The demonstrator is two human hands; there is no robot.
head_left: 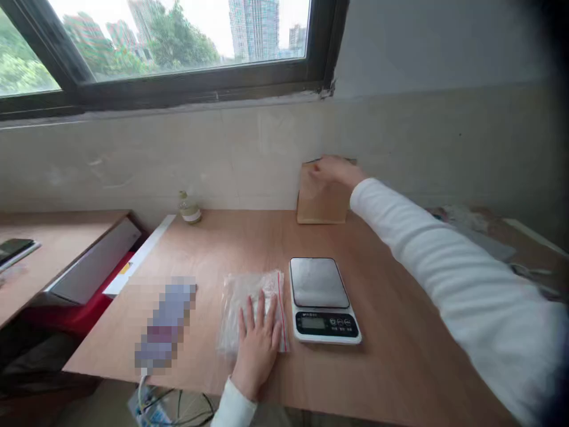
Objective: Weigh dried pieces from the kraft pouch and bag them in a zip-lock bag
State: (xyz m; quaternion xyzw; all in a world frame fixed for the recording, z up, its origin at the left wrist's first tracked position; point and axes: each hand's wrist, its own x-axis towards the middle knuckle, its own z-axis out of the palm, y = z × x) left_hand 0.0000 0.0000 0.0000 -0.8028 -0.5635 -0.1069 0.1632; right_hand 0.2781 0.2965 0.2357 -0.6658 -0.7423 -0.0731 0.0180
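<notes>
Plywood table [391, 367] against a tiled wall, window above. Left hand [258, 341] lies flat, fingers spread, pressing a clear zip bag [249, 296] near the table's front edge; nothing clenched. Right hand [335, 171] reaches to the back, fingers over the top of a brown paper bag [320, 204] standing upright against the wall; grip unclear. Digital kitchen scale [320, 299] sits just right of the zip bag. Small glass bottle [189, 209] stands back left, near the wall.
</notes>
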